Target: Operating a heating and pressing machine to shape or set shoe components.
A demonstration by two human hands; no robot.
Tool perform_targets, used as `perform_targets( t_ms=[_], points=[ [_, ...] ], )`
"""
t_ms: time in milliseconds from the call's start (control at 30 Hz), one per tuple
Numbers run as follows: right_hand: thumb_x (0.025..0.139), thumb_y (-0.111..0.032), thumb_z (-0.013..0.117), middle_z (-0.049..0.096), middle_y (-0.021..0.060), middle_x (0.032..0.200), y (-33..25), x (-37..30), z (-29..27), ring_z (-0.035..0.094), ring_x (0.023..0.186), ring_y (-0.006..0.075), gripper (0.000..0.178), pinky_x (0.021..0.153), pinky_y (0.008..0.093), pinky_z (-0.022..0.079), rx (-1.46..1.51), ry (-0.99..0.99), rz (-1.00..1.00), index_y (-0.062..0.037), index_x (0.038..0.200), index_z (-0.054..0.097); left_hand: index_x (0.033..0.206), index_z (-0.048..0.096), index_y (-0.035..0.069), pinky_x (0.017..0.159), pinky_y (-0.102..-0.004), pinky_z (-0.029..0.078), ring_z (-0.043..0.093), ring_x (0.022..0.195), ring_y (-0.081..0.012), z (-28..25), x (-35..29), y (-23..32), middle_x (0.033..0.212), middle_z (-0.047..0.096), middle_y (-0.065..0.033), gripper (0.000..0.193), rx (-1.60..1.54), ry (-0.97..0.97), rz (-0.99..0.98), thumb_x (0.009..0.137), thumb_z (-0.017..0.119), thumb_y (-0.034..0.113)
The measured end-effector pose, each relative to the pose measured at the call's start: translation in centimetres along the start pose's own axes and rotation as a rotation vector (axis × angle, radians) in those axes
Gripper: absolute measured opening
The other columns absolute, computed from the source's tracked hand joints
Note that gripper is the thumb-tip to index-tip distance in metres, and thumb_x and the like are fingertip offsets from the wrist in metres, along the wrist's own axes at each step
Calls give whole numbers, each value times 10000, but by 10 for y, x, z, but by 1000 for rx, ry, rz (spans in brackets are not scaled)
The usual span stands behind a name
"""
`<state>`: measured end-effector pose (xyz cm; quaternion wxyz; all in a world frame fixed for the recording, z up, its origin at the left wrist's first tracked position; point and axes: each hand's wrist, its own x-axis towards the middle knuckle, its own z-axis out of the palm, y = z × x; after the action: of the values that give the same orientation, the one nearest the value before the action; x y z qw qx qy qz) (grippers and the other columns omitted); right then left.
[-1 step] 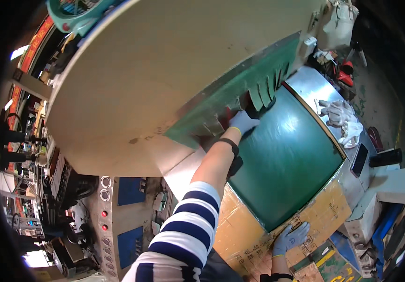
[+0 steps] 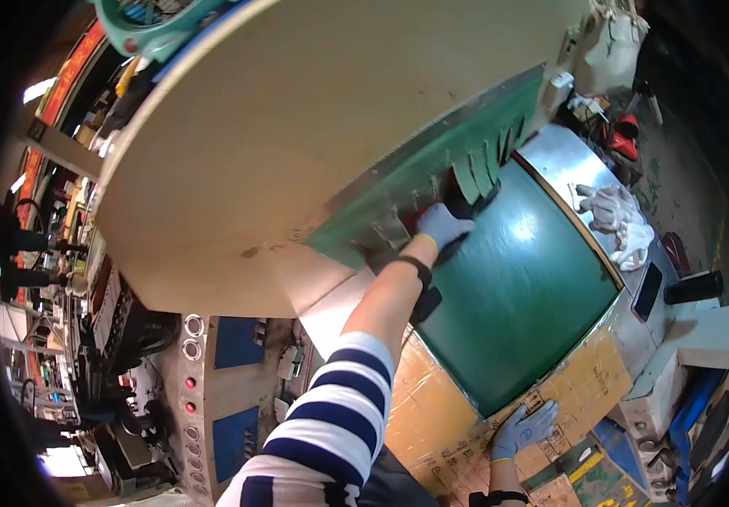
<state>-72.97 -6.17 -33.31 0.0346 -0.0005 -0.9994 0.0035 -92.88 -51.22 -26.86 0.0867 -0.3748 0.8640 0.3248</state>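
Note:
My left hand (image 2: 444, 226), in a pale grey glove, reaches to the slit green strip curtain (image 2: 432, 166) under the large beige cover. Its fingers are curled at the curtain's edge, over a dark piece that shows on both sides of the hand. What that piece is, I cannot make out. Beside my wrist lies a black end (image 2: 427, 304), over the edge of the smooth green belt (image 2: 521, 287). My right hand (image 2: 523, 429), gloved likewise, rests with fingers apart on the taped cardboard (image 2: 445, 414) along the belt's near edge.
White gloves (image 2: 614, 215) lie on the metal ledge at right, near a phone (image 2: 647, 291) and a black cylindrical bottle (image 2: 693, 287). A panel with red buttons (image 2: 190, 395) stands at left. A teal fan (image 2: 149, 29) is at the upper left, a pale bag (image 2: 614, 51) at the upper right.
The whole view has shifted slightly. A little more of the dark piece shows beneath my left hand. My right hand stays on the cardboard.

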Motion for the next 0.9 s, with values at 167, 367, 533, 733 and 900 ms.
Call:
perform_targets(
  t_ms=[167,367,533,733,900],
  points=[
    [1003,-376,466,418,217,1491,6,12,-21,373,1393,364,606,1135,494,289,-83,-172,98,6,1465,378,811,701,102,489,-282,436,547,538,-113,-25,-196,-6,681,627,-6,297,-894,-479,-113,763,727,394],
    [904,-424,668,636,178,1224,-13,14,-61,617,1077,316,602,904,425,510,201,-83,-277,13,1305,562,609,503,170,468,-251,257,331,453,-62,-3,-424,-168,481,367,74,420,-1181,-847,-20,892,665,434],
    [843,-441,724,595,182,1308,-133,-65,-139,606,1106,328,700,967,430,477,1029,-1384,-325,3,1347,527,1466,364,43,969,-279,448,534,1147,-115,-84,-553,-266,1319,562,-43,784,-1221,-751,22,853,744,351],
    [901,-315,679,543,99,1369,-320,-186,-229,484,1289,208,660,1091,370,374,635,-2153,-946,-6,1430,432,1494,317,23,1089,-317,370,456,1274,-152,-157,-659,-360,1438,487,-75,837,-1150,-438,51,850,768,309],
    [808,-271,764,596,62,1253,-400,-296,-314,552,1141,163,657,1033,316,414,623,-1987,-1247,-6,1347,498,1455,362,30,1037,-313,398,480,1200,-143,-226,-738,-398,1365,529,-67,834,-1138,-68,23,787,792,285]
  ],
)
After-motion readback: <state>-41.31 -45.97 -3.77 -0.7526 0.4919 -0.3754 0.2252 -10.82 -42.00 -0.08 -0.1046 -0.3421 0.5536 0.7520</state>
